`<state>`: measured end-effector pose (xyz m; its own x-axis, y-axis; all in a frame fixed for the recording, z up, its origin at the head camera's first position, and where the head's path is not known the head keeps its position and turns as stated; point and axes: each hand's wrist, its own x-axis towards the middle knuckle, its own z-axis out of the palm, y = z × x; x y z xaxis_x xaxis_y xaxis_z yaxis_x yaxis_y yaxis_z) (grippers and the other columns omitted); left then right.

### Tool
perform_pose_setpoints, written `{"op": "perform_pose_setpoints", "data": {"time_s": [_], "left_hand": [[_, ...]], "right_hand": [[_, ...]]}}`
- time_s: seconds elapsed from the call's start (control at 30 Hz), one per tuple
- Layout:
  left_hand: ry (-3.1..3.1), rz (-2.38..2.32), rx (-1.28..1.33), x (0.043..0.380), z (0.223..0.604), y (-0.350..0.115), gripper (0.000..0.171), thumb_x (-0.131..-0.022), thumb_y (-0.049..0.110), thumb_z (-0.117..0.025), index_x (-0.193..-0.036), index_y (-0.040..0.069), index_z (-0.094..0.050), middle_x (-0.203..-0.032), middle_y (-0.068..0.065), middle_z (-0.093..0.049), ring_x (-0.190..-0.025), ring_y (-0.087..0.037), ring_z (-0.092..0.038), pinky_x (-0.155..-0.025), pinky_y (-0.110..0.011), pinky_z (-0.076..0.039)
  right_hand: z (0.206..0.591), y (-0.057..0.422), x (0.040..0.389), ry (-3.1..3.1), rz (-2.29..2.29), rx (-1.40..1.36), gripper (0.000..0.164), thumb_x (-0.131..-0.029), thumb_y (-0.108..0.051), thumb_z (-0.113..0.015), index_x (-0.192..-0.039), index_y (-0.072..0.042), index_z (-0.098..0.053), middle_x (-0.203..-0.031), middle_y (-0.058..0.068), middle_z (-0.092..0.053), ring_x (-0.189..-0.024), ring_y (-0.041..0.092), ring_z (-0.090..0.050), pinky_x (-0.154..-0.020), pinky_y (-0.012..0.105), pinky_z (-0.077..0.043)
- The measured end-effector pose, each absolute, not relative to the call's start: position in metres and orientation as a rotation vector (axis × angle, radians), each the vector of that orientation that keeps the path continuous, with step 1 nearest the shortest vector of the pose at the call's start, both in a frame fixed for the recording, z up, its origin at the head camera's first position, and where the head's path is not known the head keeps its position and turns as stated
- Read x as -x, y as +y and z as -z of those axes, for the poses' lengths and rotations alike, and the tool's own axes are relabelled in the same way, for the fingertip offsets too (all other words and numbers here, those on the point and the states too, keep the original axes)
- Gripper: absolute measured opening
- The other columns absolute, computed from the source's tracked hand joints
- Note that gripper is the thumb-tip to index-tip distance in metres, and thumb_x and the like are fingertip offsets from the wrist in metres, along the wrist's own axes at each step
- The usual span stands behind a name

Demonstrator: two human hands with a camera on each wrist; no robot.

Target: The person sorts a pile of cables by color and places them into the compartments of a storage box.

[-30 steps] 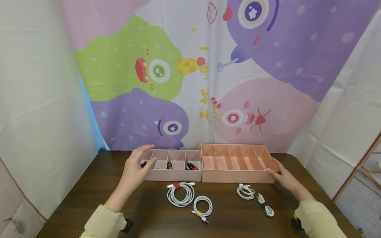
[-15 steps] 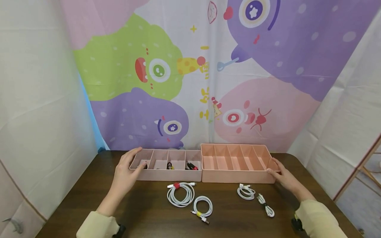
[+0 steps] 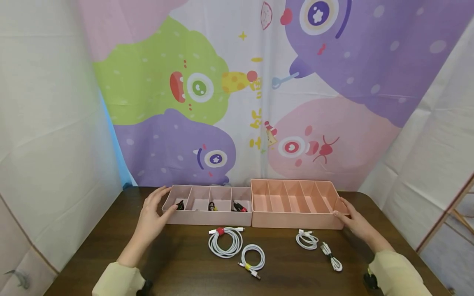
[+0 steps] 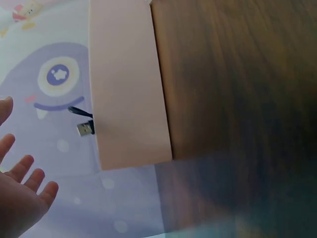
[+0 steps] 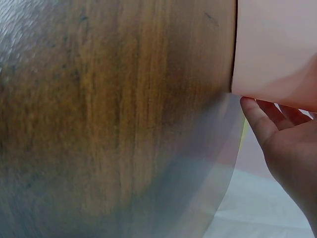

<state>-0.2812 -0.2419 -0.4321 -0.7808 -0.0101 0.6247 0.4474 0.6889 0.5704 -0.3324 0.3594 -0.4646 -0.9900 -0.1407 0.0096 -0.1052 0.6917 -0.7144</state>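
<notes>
My left hand, fingers spread, is at the left end of the pale pink divided box. In the left wrist view its fingertips stand apart from the box wall. A black cable lies in the leftmost compartment, and its USB plug sticks up past the rim in the left wrist view. My right hand touches the right end of the peach divided box, thumb near the front corner. Extended fingers lie along that end wall in the right wrist view.
In front of the boxes lie a white coiled cable with red tie, one with yellow tie, a small white coil and a black-tied white cable. More dark cables sit in the pale box. A printed curtain hangs behind.
My left hand has moved left, from over the leftmost compartment to the pale box's left end, uncovering the black cable there. The right hand stays at the peach box.
</notes>
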Motion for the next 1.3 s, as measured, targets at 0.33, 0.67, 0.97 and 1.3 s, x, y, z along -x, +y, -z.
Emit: {"op": "perform_pose_setpoints", "data": {"time_s": [0.33, 0.67, 0.97, 1.3], "left_hand": [[-2.497, 1.089, 0.271, 0.294, 0.438, -0.258, 0.065, -0.089, 0.025, -0.067, -0.142, 0.002, -0.037, -0.143, -0.026, -0.036, -0.132, -0.046, -0.030, -0.101, -0.064, -0.028], [-2.643, 1.173, 0.196, 0.304, 0.438, -0.266, 0.070, -0.090, 0.028, -0.063, -0.145, 0.001, -0.028, -0.147, -0.030, -0.027, -0.136, -0.047, -0.024, -0.105, -0.063, -0.025], [-2.684, 1.264, 0.178, 0.316, 0.446, -0.271, 0.073, -0.089, 0.021, -0.066, -0.144, -0.004, -0.027, -0.146, -0.031, -0.028, -0.135, -0.047, -0.024, -0.106, -0.061, -0.026], [-2.670, 1.406, 0.222, 0.325, 0.455, -0.272, 0.075, -0.087, 0.017, -0.068, -0.142, -0.009, -0.026, -0.145, -0.033, -0.030, -0.133, -0.047, -0.031, -0.105, -0.057, -0.032]], "right_hand": [[0.465, 0.360, 0.332, 2.844, 1.162, 0.184, 0.081, -0.098, -0.042, -0.046, -0.150, -0.001, 0.000, -0.144, 0.039, -0.016, -0.123, 0.053, -0.039, -0.094, 0.059, -0.042], [0.466, 0.361, 0.331, 2.836, 1.177, 0.181, 0.080, -0.098, -0.041, -0.046, -0.150, -0.001, 0.000, -0.145, 0.038, -0.014, -0.124, 0.054, -0.036, -0.095, 0.060, -0.041], [0.467, 0.361, 0.333, 2.822, 1.181, 0.182, 0.081, -0.098, -0.042, -0.045, -0.150, -0.001, 0.002, -0.146, 0.039, -0.011, -0.126, 0.054, -0.033, -0.096, 0.060, -0.040], [0.465, 0.361, 0.334, 2.826, 1.196, 0.198, 0.081, -0.098, -0.042, -0.046, -0.150, -0.001, 0.001, -0.146, 0.038, -0.014, -0.125, 0.053, -0.036, -0.096, 0.059, -0.041]]}}
